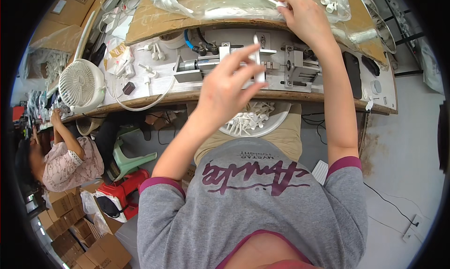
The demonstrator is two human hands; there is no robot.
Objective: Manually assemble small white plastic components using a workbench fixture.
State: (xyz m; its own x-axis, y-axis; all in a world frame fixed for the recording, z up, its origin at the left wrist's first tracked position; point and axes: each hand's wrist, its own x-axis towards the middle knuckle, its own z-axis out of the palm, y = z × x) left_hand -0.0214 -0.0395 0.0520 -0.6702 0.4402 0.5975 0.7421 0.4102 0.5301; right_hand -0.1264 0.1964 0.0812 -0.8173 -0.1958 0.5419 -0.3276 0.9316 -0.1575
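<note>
My left hand (224, 90) is raised over the bench fixture, its fingers closed around a slim white plastic part (257, 58) that stands roughly upright. Farther off and to the right, my right hand (308, 20) pinches a white plastic piece with a round end (281, 5) at the edge of the cardboard. Beneath my left hand lies a metal clamping fixture (190, 68) with a cylinder; a second metal block (296, 66) stands to its right. In my lap, a white bowl (282, 117) holds many small white plastic parts (248, 120).
Cardboard (140, 24) with bagged white parts spans the bench's far side. A white fan (80, 85) stands left; a dark phone (352, 74) lies right. Blue tubing (188, 38) runs behind the fixture. Another person (70, 156) sits at the left, near a green stool (129, 156).
</note>
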